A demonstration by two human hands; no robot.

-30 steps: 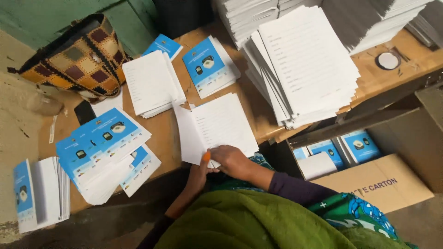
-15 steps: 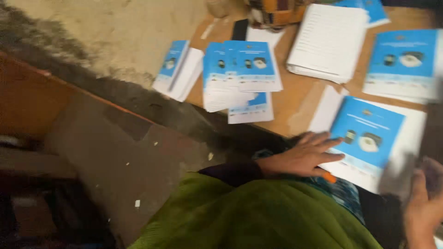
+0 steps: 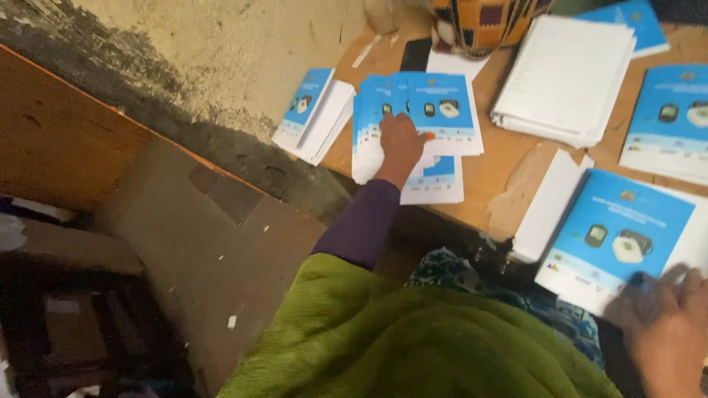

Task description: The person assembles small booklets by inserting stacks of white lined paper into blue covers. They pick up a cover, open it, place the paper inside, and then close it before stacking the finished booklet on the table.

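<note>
Left hand (image 3: 402, 140) stretched forward, arm extended, purple sleeve, fingers pressed flat. Right hand (image 3: 667, 324) low, near body, fingers spread, blurred.

Light is dim and uneven: the wooden table (image 3: 509, 177) and wall at the top are moderately lit, while the lower left sinks into deep shadow. The right hand (image 3: 664, 324) is motion-blurred; detail is soft throughout.

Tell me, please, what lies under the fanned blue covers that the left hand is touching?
Under the fanned blue covers by the left hand, one more blue-and-white sheet pokes out; anything deeper is covered.
</note>
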